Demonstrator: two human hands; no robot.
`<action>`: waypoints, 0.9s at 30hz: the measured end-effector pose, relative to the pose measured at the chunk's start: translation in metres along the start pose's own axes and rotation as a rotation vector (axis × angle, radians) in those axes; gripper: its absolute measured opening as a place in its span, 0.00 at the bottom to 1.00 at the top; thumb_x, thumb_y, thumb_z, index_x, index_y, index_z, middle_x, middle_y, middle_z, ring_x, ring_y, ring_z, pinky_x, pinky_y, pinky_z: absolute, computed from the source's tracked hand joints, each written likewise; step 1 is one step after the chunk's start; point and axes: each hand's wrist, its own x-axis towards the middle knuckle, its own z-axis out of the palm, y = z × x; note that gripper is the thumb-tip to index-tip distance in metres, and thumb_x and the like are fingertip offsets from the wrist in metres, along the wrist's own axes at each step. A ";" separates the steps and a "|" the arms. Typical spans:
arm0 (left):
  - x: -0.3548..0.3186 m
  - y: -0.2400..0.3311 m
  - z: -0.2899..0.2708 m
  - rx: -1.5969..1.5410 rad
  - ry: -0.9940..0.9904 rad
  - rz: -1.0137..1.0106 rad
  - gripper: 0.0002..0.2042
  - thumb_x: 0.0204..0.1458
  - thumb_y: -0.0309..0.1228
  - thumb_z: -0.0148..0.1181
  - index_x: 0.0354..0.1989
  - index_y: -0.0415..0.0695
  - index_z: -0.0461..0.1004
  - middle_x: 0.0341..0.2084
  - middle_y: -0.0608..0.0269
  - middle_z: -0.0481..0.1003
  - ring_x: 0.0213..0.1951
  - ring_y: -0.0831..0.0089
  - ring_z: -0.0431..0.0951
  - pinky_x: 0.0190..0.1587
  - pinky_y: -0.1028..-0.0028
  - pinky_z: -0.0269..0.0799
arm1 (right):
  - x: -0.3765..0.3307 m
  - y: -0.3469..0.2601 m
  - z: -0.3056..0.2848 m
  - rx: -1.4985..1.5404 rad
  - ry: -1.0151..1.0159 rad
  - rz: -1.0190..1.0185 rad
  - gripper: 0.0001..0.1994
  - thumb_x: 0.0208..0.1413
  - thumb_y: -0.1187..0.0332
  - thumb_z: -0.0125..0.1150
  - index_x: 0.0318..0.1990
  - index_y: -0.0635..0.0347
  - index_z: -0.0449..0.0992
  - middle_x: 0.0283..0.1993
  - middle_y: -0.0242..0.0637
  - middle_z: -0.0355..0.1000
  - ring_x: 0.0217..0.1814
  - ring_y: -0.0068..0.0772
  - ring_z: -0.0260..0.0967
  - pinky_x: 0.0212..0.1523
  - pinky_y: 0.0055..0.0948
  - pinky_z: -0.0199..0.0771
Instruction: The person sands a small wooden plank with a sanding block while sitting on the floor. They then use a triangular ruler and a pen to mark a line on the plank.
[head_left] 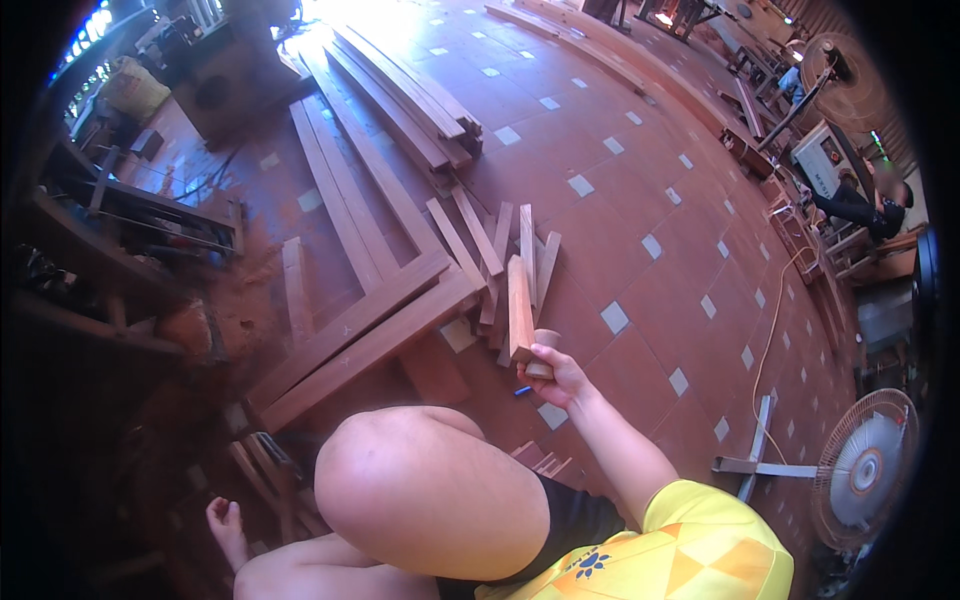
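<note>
My right hand is closed round a short, square-cut piece of wood, tilted up and away from me. Against its near end, in the same grip, is a round tan spool-like thing whose kind I cannot make out. Below the fingers a small blue pen-like tip sticks out; whether I hold it is unclear. At the lower left, past my knee, my left hand shows with its fingers curled in and nothing visible in them.
Two thick beams lie crosswise ahead of my knees, with short offcuts beside them. Long planks stretch away behind. A pedestal fan stands at right, near a cable. Another person sits far right.
</note>
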 end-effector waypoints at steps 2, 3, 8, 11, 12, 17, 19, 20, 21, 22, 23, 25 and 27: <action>0.004 0.027 -0.028 0.065 0.027 0.117 0.16 0.65 0.29 0.64 0.59 0.47 0.72 0.52 0.68 0.74 0.53 0.75 0.74 0.54 0.74 0.70 | -0.015 -0.002 0.027 -0.163 -0.010 -0.091 0.17 0.60 0.70 0.71 0.53 0.64 0.75 0.46 0.40 0.79 0.43 0.33 0.80 0.48 0.37 0.86; 0.004 0.055 -0.034 0.072 0.018 0.154 0.16 0.65 0.27 0.63 0.60 0.45 0.72 0.53 0.67 0.74 0.55 0.74 0.74 0.56 0.73 0.70 | -0.023 -0.008 0.038 -0.240 -0.042 -0.137 0.17 0.60 0.70 0.72 0.53 0.63 0.76 0.46 0.39 0.79 0.43 0.33 0.80 0.48 0.36 0.85; -0.034 0.215 -0.041 0.117 0.025 0.363 0.17 0.62 0.23 0.63 0.59 0.41 0.72 0.53 0.60 0.74 0.57 0.69 0.75 0.64 0.68 0.70 | -0.050 -0.022 0.130 -0.474 -0.270 -0.268 0.21 0.52 0.70 0.78 0.51 0.66 0.77 0.43 0.39 0.80 0.43 0.33 0.80 0.46 0.34 0.81; -0.070 0.304 -0.036 0.112 -0.118 0.446 0.18 0.58 0.27 0.69 0.56 0.40 0.75 0.52 0.58 0.77 0.55 0.69 0.77 0.59 0.67 0.75 | -0.079 -0.020 0.217 -0.481 -0.448 -0.280 0.23 0.52 0.71 0.78 0.53 0.67 0.76 0.44 0.41 0.80 0.44 0.35 0.80 0.47 0.35 0.82; -0.081 0.329 -0.015 0.082 -0.218 0.452 0.20 0.58 0.30 0.71 0.57 0.39 0.77 0.54 0.56 0.78 0.57 0.67 0.78 0.59 0.65 0.76 | -0.095 -0.018 0.241 -0.483 -0.480 -0.268 0.23 0.52 0.71 0.78 0.53 0.68 0.75 0.44 0.42 0.80 0.44 0.35 0.80 0.47 0.36 0.82; -0.101 0.376 0.058 -0.035 -0.696 0.477 0.33 0.66 0.53 0.63 0.67 0.37 0.71 0.62 0.54 0.74 0.63 0.65 0.75 0.66 0.63 0.71 | -0.111 0.000 0.338 -0.576 -0.756 -0.141 0.23 0.53 0.72 0.77 0.54 0.68 0.75 0.45 0.43 0.80 0.45 0.35 0.80 0.47 0.36 0.83; -0.104 0.357 0.070 -0.194 -0.731 0.444 0.44 0.64 0.68 0.51 0.71 0.38 0.67 0.65 0.53 0.73 0.67 0.62 0.72 0.67 0.61 0.69 | -0.122 0.023 0.373 -0.622 -0.828 -0.013 0.22 0.54 0.72 0.76 0.54 0.68 0.75 0.45 0.43 0.80 0.45 0.35 0.80 0.47 0.35 0.83; -0.101 0.344 0.072 -0.298 -0.779 0.338 0.45 0.63 0.70 0.48 0.72 0.38 0.66 0.66 0.52 0.72 0.67 0.62 0.72 0.68 0.60 0.69 | -0.132 0.038 0.389 -0.636 -0.846 0.063 0.22 0.54 0.72 0.76 0.54 0.68 0.75 0.46 0.43 0.80 0.45 0.35 0.80 0.47 0.35 0.83; -0.095 0.331 0.073 -0.398 -0.826 0.228 0.47 0.63 0.72 0.46 0.72 0.39 0.65 0.66 0.52 0.72 0.68 0.61 0.71 0.68 0.59 0.69 | -0.140 0.053 0.402 -0.646 -0.860 0.143 0.22 0.55 0.72 0.76 0.54 0.68 0.75 0.46 0.42 0.80 0.46 0.35 0.80 0.47 0.35 0.83; -0.094 0.328 0.073 -0.505 -0.883 0.125 0.48 0.62 0.74 0.43 0.73 0.39 0.65 0.67 0.52 0.71 0.69 0.61 0.70 0.68 0.59 0.69 | -0.149 0.065 0.411 -0.644 -0.839 0.184 0.21 0.55 0.72 0.73 0.54 0.70 0.76 0.47 0.47 0.80 0.46 0.40 0.81 0.49 0.39 0.84; -0.094 0.329 0.070 -0.554 -0.877 0.109 0.48 0.63 0.74 0.41 0.73 0.39 0.65 0.67 0.52 0.71 0.69 0.61 0.71 0.68 0.58 0.69 | -0.151 0.075 0.417 -0.653 -0.854 0.259 0.20 0.57 0.72 0.73 0.55 0.71 0.75 0.48 0.47 0.81 0.48 0.39 0.81 0.50 0.39 0.84; -0.096 0.331 0.074 -0.669 -0.889 0.074 0.48 0.63 0.75 0.37 0.72 0.40 0.65 0.67 0.52 0.71 0.68 0.61 0.71 0.68 0.56 0.69 | -0.156 0.084 0.423 -0.733 -0.866 0.354 0.20 0.58 0.73 0.73 0.55 0.70 0.75 0.49 0.46 0.80 0.49 0.38 0.81 0.50 0.39 0.84; -0.098 0.329 0.070 -0.758 -0.858 0.031 0.38 0.68 0.65 0.45 0.67 0.40 0.69 0.61 0.52 0.75 0.63 0.61 0.76 0.66 0.53 0.71 | -0.148 0.089 0.420 -0.791 -0.851 0.420 0.23 0.58 0.72 0.74 0.59 0.69 0.74 0.49 0.43 0.79 0.47 0.36 0.80 0.50 0.36 0.83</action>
